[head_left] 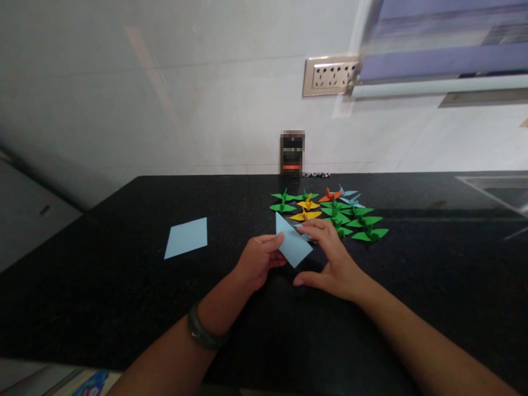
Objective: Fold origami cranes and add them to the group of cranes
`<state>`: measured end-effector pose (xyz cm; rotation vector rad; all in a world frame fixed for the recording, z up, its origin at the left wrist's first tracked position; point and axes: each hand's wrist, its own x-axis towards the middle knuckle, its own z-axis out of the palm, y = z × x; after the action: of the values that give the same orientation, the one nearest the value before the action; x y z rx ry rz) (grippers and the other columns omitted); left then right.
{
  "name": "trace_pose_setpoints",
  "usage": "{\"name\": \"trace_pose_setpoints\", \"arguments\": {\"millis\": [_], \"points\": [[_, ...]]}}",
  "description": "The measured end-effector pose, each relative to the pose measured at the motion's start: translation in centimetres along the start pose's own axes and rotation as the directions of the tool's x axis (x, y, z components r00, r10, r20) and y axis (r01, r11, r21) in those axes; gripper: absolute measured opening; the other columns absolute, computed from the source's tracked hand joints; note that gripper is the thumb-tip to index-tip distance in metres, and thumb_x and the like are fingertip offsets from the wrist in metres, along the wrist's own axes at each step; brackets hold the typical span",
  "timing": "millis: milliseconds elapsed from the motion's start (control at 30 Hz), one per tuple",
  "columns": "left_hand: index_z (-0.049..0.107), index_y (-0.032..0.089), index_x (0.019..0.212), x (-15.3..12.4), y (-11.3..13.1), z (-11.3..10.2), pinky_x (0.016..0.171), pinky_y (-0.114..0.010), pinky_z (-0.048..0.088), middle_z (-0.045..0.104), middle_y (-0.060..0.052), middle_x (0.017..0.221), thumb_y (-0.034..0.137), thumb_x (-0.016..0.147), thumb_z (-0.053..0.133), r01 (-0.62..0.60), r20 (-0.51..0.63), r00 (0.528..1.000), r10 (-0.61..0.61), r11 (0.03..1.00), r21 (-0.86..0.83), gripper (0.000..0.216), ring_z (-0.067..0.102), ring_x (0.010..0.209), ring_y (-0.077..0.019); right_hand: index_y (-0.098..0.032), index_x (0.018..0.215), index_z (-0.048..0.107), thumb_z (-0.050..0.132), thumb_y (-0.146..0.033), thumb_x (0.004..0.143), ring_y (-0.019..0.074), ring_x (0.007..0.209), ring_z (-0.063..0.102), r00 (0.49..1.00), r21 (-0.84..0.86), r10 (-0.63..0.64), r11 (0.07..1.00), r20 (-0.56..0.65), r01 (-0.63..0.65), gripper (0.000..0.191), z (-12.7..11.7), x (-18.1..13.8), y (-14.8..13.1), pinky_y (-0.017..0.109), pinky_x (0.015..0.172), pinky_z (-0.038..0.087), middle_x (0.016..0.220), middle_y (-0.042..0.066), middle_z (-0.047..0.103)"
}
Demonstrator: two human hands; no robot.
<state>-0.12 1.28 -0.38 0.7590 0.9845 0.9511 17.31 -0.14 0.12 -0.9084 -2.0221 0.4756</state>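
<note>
A light blue piece of folded origami paper [293, 246] is pinched along its left side by my left hand [262, 257], thumb on top and fingers beneath. My right hand [332, 258] is around the paper's right side with thumb and fingers spread apart; its fingertips come close to the upper edge, and I cannot tell whether they touch it. Just beyond my hands stand several folded paper cranes: green ones [367, 221], yellow ones [307, 215], an orange one [330, 194] and blue ones [350, 199]. Another light blue paper sheet [187, 238] lies flat to the left.
The dark countertop [103, 297] runs back to a pale tiled wall [206, 110]. Against the wall stands a blurred-out dark object [292, 154] with a beaded strand [317, 175] beside it. A socket panel [330, 76] is above, and a recessed fixture [501, 192] lies far right.
</note>
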Motion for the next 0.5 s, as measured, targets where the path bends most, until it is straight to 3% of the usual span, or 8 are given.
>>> {"name": "trace_pose_setpoints", "arguments": {"millis": [67, 133, 200, 267, 400, 500], "points": [[0.064, 0.01, 0.079, -0.01, -0.06, 0.07, 0.055, -0.024, 0.044, 0.064, -0.005, 0.069, 0.039, 0.069, 0.065, -0.031, 0.042, 0.999, 0.032, 0.999, -0.004, 0.031, 0.058, 0.057, -0.0117, -0.023, 0.118, 0.043, 0.071, -0.04, 0.063, 0.0237, 0.104, 0.047, 0.991, 0.052, 0.122, 0.991, -0.052, -0.12, 0.064, 0.48, -0.09, -0.11, 0.035, 0.078, 0.047, 0.114, 0.01, 0.046], [0.064, 0.01, 0.079, -0.07, -0.1, 0.22, 0.056, -0.023, 0.045, 0.064, -0.005, 0.07, 0.04, 0.069, 0.065, -0.053, 0.075, 0.996, 0.052, 0.999, 0.005, 0.031, 0.058, 0.058, -0.0111, -0.022, 0.103, 0.053, 0.065, -0.034, 0.071, 0.0191, 0.085, 0.054, 0.97, 0.069, 0.235, 0.971, -0.068, -0.231, 0.037, 0.87, -0.09, -0.16, 0.029, 0.065, 0.048, 0.097, 0.007, 0.055], [0.064, 0.011, 0.079, -0.14, -0.06, 0.36, 0.056, -0.022, 0.046, 0.063, -0.004, 0.07, 0.042, 0.069, 0.065, -0.051, 0.083, 0.995, 0.051, 0.999, 0.004, 0.032, 0.058, 0.059, -0.0107, -0.02, 0.082, 0.059, 0.058, -0.028, 0.077, 0.0159, 0.07, 0.054, 0.961, 0.039, 0.261, 0.965, -0.095, -0.259, 0.01, 0.98, 0.01, -0.12, 0.027, 0.059, 0.045, 0.078, 0.004, 0.057], [0.063, 0.012, 0.084, -0.15, 0.09, 0.42, 0.055, -0.022, 0.046, 0.064, -0.005, 0.074, 0.049, 0.071, 0.059, -0.017, 0.078, 0.997, 0.017, 1.0, -0.001, 0.039, 0.058, 0.06, -0.0108, -0.021, 0.074, 0.059, 0.054, -0.022, 0.078, 0.0155, 0.068, 0.054, 0.964, 0.009, 0.204, 0.979, -0.168, -0.206, 0.008, 0.8, 0.15, 0.01, 0.028, 0.06, 0.044, 0.072, 0.003, 0.057], [0.064, 0.01, 0.083, -0.06, 0.42, 0.35, 0.045, -0.021, 0.041, 0.064, -0.007, 0.067, 0.067, 0.076, 0.032, 0.152, 0.117, 0.981, -0.157, 0.987, 0.043, 0.065, 0.056, 0.049, -0.0107, -0.024, 0.078, 0.064, 0.053, -0.012, 0.075, 0.0174, 0.08, 0.054, 0.968, -0.066, 0.014, 0.997, -0.252, -0.032, 0.016, 0.19, 0.31, 0.46, 0.033, 0.071, 0.045, 0.082, 0.004, 0.056], [0.062, 0.01, 0.073, -0.07, 0.39, 0.28, 0.043, -0.021, 0.039, 0.061, -0.004, 0.058, 0.06, 0.071, 0.05, 0.147, 0.125, 0.98, -0.156, 0.986, 0.075, 0.051, 0.054, 0.046, -0.0106, -0.023, 0.076, 0.067, 0.052, -0.009, 0.072, 0.0185, 0.086, 0.053, 0.974, -0.117, -0.051, 0.993, -0.222, 0.025, 0.021, 0.07, 0.23, 0.7, 0.033, 0.071, 0.045, 0.089, 0.006, 0.053]]}}
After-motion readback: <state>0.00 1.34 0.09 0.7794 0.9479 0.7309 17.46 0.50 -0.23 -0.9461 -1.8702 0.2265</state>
